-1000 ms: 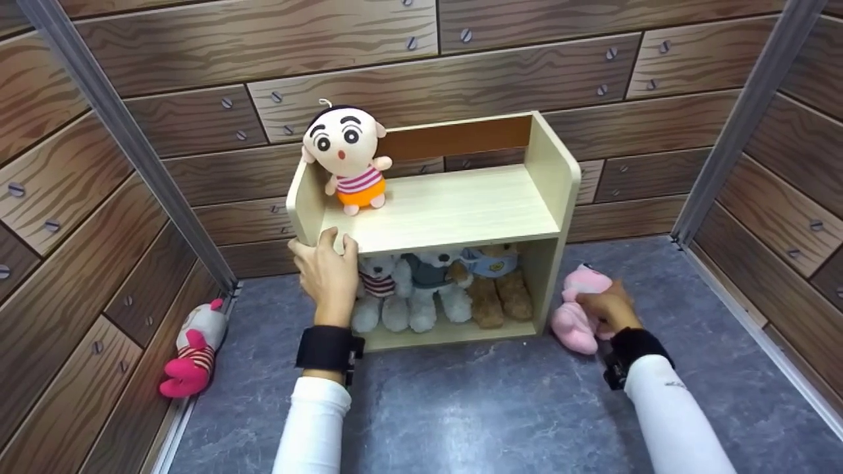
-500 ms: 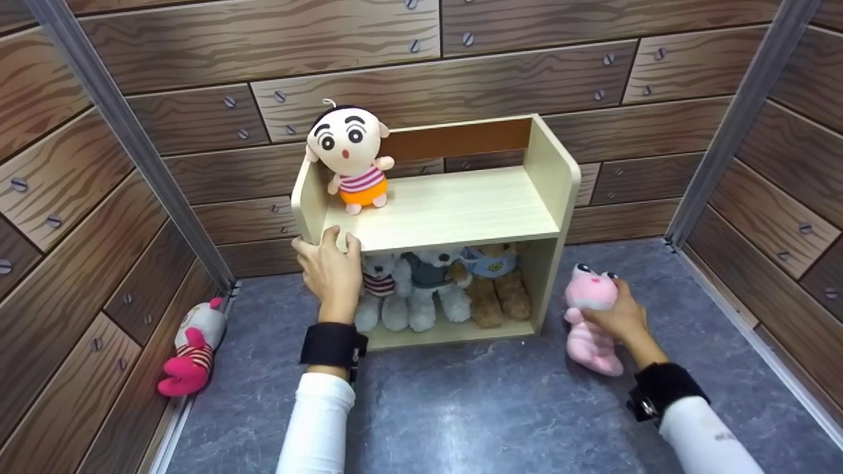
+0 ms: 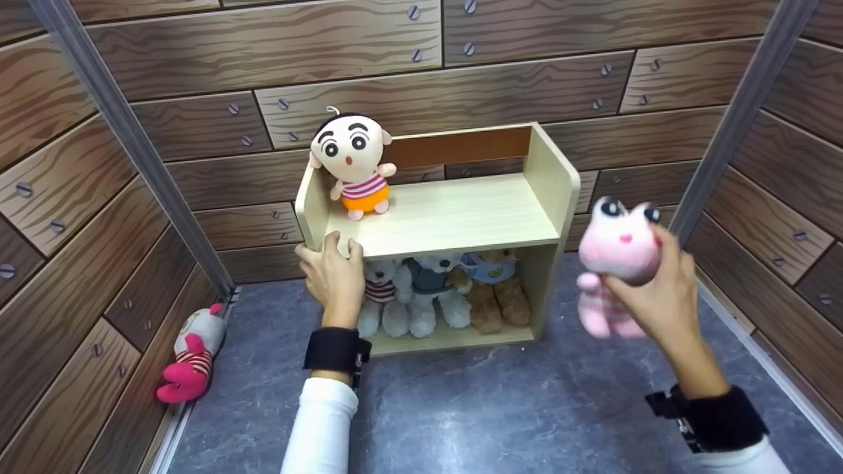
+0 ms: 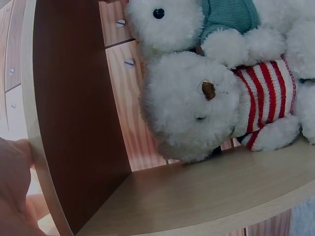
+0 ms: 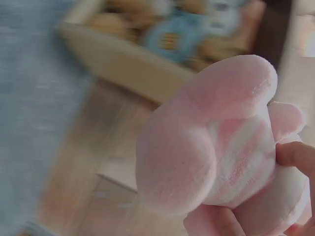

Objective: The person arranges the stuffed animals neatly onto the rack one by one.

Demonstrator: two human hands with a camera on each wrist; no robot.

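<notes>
My right hand (image 3: 658, 289) grips a pink plush frog-like toy (image 3: 622, 253) with big eyes, raised off the floor to the right of the shelf. In the right wrist view the plush toy (image 5: 197, 147) shows its feet and striped belly, with fingers and thumb around its upper body. My left hand (image 3: 334, 280) holds the front left corner of a pale two-tier wooden shelf (image 3: 454, 214), fingers bent over its edge. On the top tier, at the left end, a doll (image 3: 355, 164) in a striped shirt and orange shorts sits upright.
The lower tier holds a white plush bear (image 4: 197, 103) in red stripes, another in a teal top (image 3: 431, 283) and a brown one in blue (image 3: 490, 289). A pink-and-white doll (image 3: 193, 355) leans at the left wall. Wood-patterned walls (image 3: 421, 85) enclose the floor.
My right hand has lifted the pink plush toy off the floor, turning its face forward and bringing it up and to the right. The left hand stays at the shelf corner.
</notes>
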